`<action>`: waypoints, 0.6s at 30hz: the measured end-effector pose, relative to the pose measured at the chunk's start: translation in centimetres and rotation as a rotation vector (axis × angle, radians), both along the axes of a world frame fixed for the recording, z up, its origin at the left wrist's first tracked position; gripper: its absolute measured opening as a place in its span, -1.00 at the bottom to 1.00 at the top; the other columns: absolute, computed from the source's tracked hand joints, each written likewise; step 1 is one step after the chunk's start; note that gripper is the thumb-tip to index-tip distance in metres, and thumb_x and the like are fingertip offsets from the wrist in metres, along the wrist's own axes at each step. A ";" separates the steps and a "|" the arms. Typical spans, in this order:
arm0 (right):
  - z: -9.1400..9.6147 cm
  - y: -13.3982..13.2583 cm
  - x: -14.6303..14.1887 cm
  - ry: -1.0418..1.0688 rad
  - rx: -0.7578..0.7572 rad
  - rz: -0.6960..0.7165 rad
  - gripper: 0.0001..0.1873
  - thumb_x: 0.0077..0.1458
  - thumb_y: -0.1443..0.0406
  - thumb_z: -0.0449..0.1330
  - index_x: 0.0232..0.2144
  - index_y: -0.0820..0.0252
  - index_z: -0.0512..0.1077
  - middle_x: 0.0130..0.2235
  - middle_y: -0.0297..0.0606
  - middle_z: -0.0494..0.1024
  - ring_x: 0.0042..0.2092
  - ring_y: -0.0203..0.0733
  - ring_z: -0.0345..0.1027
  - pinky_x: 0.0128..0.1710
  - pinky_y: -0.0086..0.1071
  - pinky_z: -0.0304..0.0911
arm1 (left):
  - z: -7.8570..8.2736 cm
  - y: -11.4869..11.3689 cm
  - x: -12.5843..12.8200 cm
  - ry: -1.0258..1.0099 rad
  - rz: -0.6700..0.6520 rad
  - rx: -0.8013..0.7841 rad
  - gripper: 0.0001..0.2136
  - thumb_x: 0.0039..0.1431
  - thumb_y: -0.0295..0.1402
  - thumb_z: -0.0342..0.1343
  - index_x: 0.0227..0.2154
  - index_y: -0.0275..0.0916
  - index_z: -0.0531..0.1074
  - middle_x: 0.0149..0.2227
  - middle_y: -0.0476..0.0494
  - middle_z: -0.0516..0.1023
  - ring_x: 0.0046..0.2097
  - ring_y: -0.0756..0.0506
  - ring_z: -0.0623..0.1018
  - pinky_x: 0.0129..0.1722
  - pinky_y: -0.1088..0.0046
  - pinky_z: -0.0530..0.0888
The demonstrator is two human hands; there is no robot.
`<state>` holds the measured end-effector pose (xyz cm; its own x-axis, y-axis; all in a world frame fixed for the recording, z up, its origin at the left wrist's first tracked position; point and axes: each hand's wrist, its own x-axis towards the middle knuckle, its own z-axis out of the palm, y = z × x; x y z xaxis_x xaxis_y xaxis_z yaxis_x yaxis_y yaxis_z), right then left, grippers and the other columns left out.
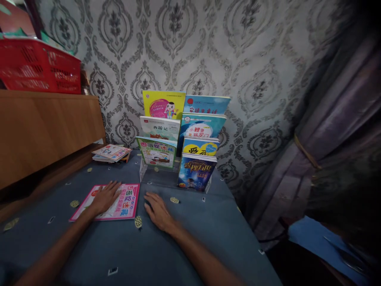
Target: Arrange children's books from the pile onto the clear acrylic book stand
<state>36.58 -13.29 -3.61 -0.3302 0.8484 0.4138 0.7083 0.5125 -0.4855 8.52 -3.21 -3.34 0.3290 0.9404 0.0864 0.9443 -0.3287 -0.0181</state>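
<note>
A pink picture book (128, 202) lies flat on the dark patterned tablecloth (139, 254). My left hand (105, 197) rests on its cover with the fingers stretched out. To the right of the book, my right hand (157, 210) lies on the cloth, fingers extended and holding nothing. Beyond both hands stands a clear display rack (160, 177) with books upright in two columns. A green book (157, 153) is at the front of its left column, below a white book (159, 129) and a yellow book (163, 104). A dark blue book (197, 172) fronts the right column.
A small stack of books (112, 153) lies at the back left, beside a wooden cabinet (50, 131) bearing a red basket (41, 65). Patterned wallpaper (256, 79) rises behind the table. On the right hangs a tied curtain (285, 174), with blue cloth (315, 238) below it.
</note>
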 end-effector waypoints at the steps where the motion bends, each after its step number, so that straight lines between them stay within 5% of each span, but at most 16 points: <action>1: 0.1 -0.1 0.0 0.007 0.015 0.004 -0.59 0.34 0.28 0.04 0.18 0.17 0.39 0.23 -0.08 0.44 0.30 -0.13 0.25 0.32 -0.15 0.14 | 0.0 -0.5 0.3 -0.003 -0.009 -0.005 -0.47 0.41 -0.18 -0.26 0.37 -0.15 0.14 0.40 -0.26 0.15 0.41 -0.26 0.15 0.29 -0.09 0.18; 18: -0.6 -1.9 1.5 -0.037 -0.061 -0.040 -0.62 0.29 0.31 0.10 0.12 0.23 0.45 0.22 -0.01 0.44 0.29 -0.01 0.25 0.32 -0.07 0.13 | -2.0 -6.8 6.3 -0.081 -0.140 -0.006 -0.48 0.42 -0.10 -0.25 0.36 -0.06 0.15 0.39 -0.17 0.18 0.43 -0.27 0.11 0.33 -0.10 0.10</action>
<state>38.04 -15.19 -4.20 -0.3096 0.8846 0.3487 0.7457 0.4534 -0.4882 14.86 -10.02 -5.35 0.4493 0.8863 0.1125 0.8874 -0.4573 0.0584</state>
